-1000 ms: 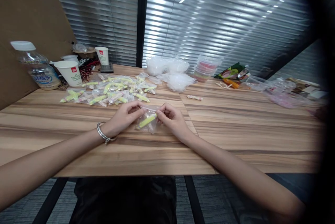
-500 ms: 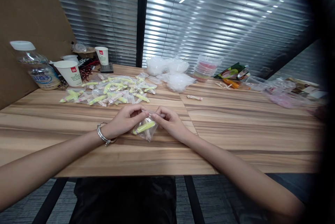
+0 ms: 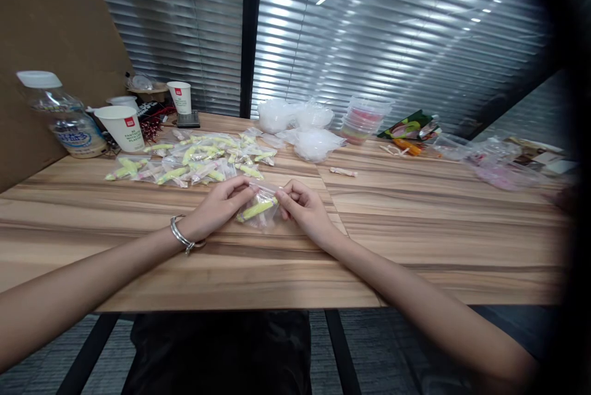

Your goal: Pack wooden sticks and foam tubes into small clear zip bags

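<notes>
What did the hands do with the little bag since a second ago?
Both hands, left hand and right hand, kept pinching the small clear bag by its top. It tilted down-left, then came back up. The pile of filled bags, the cups and the bottle stayed put.

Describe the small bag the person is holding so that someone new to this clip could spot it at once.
On the wooden table, just nearer the camera than the heap of small filled bags, the left hand and right hand pinch one clear bag between them. It holds a yellow-green stick and is the only bag held in hands.
</notes>
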Tool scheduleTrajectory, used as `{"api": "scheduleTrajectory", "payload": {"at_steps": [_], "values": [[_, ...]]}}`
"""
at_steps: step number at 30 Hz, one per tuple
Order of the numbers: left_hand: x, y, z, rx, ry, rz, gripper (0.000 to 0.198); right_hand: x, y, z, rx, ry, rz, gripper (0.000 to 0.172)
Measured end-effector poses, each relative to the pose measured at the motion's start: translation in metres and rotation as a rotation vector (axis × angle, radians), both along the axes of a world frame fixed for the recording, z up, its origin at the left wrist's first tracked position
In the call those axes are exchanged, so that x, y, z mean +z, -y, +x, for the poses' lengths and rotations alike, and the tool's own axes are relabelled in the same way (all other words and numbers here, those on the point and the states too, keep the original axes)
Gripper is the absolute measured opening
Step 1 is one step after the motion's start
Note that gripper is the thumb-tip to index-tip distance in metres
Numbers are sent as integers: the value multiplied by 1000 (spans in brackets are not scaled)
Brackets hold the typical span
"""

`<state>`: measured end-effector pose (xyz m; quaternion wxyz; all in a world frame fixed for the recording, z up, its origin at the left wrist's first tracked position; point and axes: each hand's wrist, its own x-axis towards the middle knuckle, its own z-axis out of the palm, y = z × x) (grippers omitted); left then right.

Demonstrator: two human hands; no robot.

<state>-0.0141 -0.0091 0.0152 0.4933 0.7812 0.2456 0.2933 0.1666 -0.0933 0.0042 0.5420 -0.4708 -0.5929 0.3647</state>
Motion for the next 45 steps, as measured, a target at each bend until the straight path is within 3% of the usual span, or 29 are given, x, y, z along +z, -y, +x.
{"api": "scheduleTrajectory", "payload": {"at_steps": [4, 10, 19, 28, 37, 45], "values": [[-4, -1, 3, -80, 15, -32, 25, 0, -1, 2, -91, -32, 42, 26], [-7, -2, 3, -86, 1, 21, 26, -1, -2, 3, -125, -56, 71, 26], [-1, 1, 0, -48, -13, 70, 24, 0, -5, 2, -89, -93, 6, 27], [-2, -1, -1, -147, -5, 95, 24, -4, -6, 1, 19, 10, -86, 32], [3, 0, -3, -147, 22, 51, 22, -4, -7, 4, 132, -156, -110, 33], [6, 3, -2, -154, 12, 16, 24, -2, -4, 0, 82, -68, -92, 30]]}}
